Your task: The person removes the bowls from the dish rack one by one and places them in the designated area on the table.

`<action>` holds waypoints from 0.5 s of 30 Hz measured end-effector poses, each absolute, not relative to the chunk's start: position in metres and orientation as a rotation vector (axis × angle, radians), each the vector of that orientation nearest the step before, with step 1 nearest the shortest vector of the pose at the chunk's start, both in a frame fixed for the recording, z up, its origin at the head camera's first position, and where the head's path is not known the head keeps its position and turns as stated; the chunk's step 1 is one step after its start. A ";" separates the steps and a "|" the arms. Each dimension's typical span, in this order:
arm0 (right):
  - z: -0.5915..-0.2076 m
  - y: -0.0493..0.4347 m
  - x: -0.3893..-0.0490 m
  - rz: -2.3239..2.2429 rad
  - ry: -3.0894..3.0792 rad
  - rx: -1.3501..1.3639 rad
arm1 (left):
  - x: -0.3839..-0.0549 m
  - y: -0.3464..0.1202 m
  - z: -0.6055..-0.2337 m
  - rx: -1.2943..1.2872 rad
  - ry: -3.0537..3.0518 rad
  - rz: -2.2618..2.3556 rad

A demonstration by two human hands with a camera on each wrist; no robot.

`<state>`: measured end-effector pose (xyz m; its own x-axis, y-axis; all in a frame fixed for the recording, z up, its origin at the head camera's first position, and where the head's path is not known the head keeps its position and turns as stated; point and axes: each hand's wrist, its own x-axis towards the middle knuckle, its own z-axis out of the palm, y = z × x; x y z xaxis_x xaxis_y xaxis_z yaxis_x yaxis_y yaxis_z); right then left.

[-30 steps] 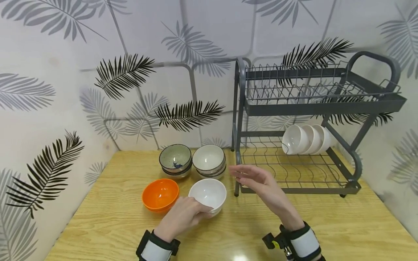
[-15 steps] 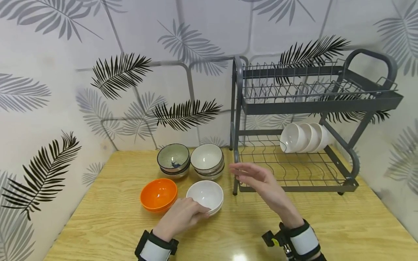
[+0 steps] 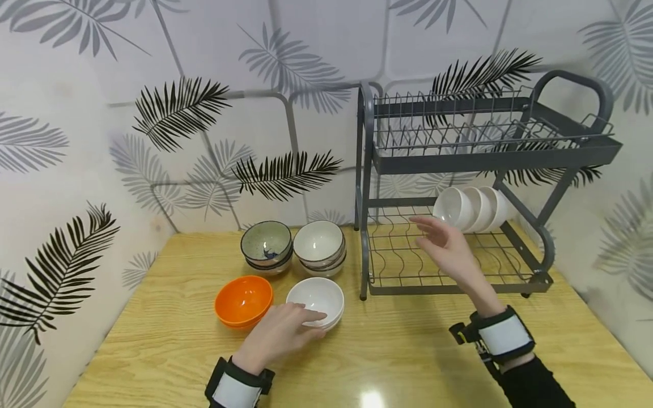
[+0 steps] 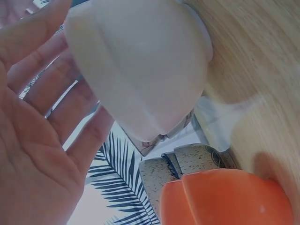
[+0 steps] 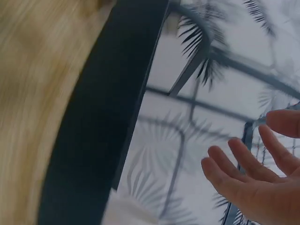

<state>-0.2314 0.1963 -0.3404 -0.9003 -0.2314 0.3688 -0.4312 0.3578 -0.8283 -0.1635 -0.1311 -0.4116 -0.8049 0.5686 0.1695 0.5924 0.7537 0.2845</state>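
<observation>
Two stacked white bowls [image 3: 315, 299] stand on the table at front centre. My left hand [image 3: 282, 333] is at their near rim, thumb and fingers spread apart; the left wrist view shows the fingers [image 4: 61, 89] fairly straight beside the white bowls [image 4: 145, 65]. My right hand [image 3: 451, 249] is in front of the lower tier of the dish rack [image 3: 490, 160]. Its fingers [image 5: 248, 159] are loosely bent, with nothing held. Several white bowls [image 3: 454, 209] stand on edge in that lower tier, just behind the right hand.
Stacked orange bowls [image 3: 244, 300] sit left of the white ones. Behind them are a stack of green bowls [image 3: 266, 243] and a stack of cream bowls [image 3: 318, 243], beside the rack's left leg. A patterned wall [image 3: 275, 124] closes off the back.
My right hand has moved right and up from beside the rack's left leg to the front of its lower tier. My left hand's fingers have loosened from the white bowl's rim.
</observation>
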 end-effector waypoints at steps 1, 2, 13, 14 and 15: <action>-0.337 0.202 -0.237 1.515 -2.460 0.565 | -0.163 -0.131 -0.411 -0.959 -2.868 -0.514; -0.334 0.208 -0.243 1.458 -2.496 0.531 | -0.163 -0.132 -0.410 -0.967 -2.859 -0.521; -0.333 0.254 -0.316 0.778 -2.863 0.446 | -0.166 -0.133 -0.408 -1.021 -2.797 -0.560; -0.334 0.256 -0.321 0.754 -2.884 0.450 | -0.166 -0.133 -0.408 -1.027 -2.794 -0.560; -0.336 0.258 -0.326 0.728 -2.900 0.461 | -0.166 -0.133 -0.407 -1.030 -2.791 -0.559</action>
